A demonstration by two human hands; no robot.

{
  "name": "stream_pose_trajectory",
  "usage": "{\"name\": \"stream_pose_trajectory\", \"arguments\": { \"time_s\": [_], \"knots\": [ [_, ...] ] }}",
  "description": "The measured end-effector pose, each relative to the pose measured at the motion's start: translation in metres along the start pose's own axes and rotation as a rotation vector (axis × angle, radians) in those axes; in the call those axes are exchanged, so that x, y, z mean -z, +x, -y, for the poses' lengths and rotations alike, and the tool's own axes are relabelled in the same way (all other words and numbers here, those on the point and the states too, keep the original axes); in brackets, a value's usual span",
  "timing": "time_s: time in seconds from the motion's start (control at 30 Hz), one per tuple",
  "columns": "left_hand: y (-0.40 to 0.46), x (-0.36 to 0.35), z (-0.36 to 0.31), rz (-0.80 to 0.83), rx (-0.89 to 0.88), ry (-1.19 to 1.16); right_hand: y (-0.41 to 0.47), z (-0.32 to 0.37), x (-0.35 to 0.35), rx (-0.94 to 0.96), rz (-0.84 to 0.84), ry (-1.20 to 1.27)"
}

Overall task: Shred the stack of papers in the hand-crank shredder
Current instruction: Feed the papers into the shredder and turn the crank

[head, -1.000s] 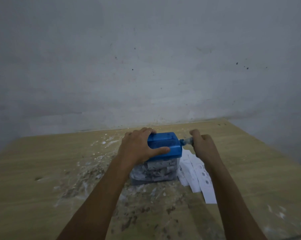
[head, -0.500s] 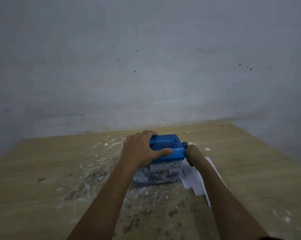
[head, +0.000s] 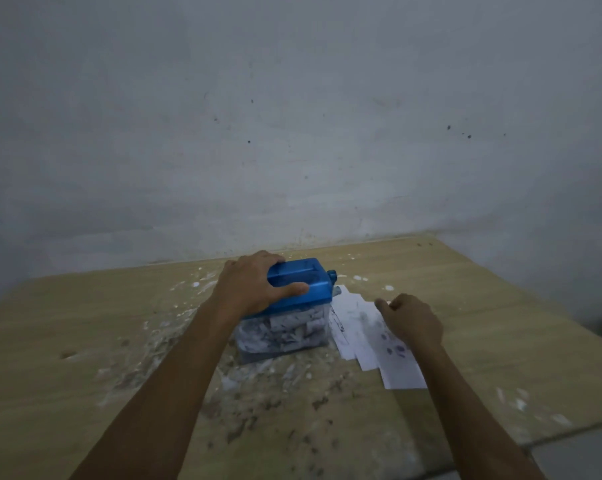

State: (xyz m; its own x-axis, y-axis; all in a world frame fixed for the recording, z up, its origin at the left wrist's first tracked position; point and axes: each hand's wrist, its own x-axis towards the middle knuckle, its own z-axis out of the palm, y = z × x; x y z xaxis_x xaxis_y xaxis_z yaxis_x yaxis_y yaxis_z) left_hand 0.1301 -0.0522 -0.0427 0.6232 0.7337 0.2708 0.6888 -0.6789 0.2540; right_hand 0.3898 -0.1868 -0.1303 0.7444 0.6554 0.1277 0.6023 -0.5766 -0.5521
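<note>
Shredder (head: pixel 297 289) sitting mid-table, left hand (head: pixel 254 289) clamping its blue top; right hand (head: pixel 412 320) hovering loosely curled, empty, over papers (head: pixel 361 327) beside shredder. Between sheets; next, pinching one free.

Dim, speckled grey wall (head: pixel 292 116) behind a scuffed wooden table (head: pixel 67 323).

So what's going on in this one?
A person is working a small blue hand-crank shredder on a wooden table. The left hand grips its blue top, holding it steady. The right hand is off the crank, loosely curled over the loose papers lying right of the shredder. The clear bin below is packed with shreds, and scraps litter the table.
</note>
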Motion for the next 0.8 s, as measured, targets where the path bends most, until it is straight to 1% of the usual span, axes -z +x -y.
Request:
{"name": "stream_pose_trajectory", "arguments": {
  "time_s": [0.1,0.2,0.37,0.57,0.67,0.8],
  "knots": [
    [-0.005,0.006,0.009,0.004,0.014,0.012,-0.009,-0.021,-0.004,-0.068,0.076,-0.171],
    [-0.009,0.012,0.017,0.033,0.002,-0.014,-0.022,-0.023,-0.010,-0.049,0.062,-0.222],
    [-0.016,0.010,0.014,0.010,-0.005,0.009,-0.024,-0.016,-0.013,-0.087,0.064,-0.141],
    [-0.026,0.002,0.019,-0.068,0.022,0.143,-0.030,-0.008,-0.013,-0.170,0.026,-0.067],
    [-0.034,-0.005,0.020,-0.109,0.020,0.162,-0.031,-0.009,-0.011,-0.176,0.010,-0.038],
    [-0.043,-0.007,0.024,-0.111,0.017,0.164,-0.035,-0.009,-0.006,-0.165,0.025,0.019]
  ]
}}
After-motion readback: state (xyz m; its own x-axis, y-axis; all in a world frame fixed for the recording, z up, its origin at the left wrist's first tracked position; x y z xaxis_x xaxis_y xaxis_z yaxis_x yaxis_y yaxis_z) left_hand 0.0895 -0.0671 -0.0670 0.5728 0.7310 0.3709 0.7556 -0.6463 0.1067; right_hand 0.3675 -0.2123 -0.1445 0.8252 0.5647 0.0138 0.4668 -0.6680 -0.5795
